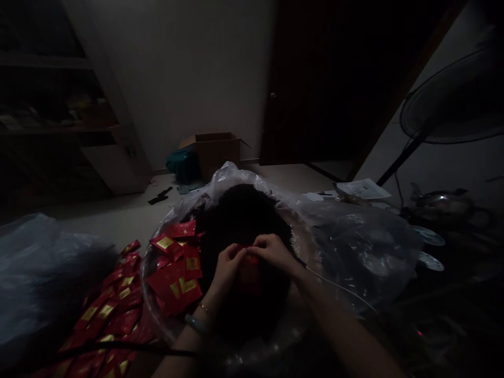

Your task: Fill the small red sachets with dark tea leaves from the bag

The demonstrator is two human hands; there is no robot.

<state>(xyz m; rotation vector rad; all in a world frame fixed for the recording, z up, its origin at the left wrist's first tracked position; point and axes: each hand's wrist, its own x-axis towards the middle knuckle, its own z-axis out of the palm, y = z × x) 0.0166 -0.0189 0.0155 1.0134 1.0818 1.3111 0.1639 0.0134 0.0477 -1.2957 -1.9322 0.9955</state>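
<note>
Pinching closely, the left hand (227,268) and right hand (271,251) are holding the top edge of a red sachet (249,273) between their fingertips, keeping it centred above dark loose tea (242,215) in a clear plastic bag (232,178), beside a heap of gold-labelled red packets (173,268).

The left hand (226,268) and right hand (271,251) pinch a red sachet (249,273) over dark loose tea (240,218) in a clear plastic bag (354,252), beside piled gold-labelled red sachets (173,273).
</note>
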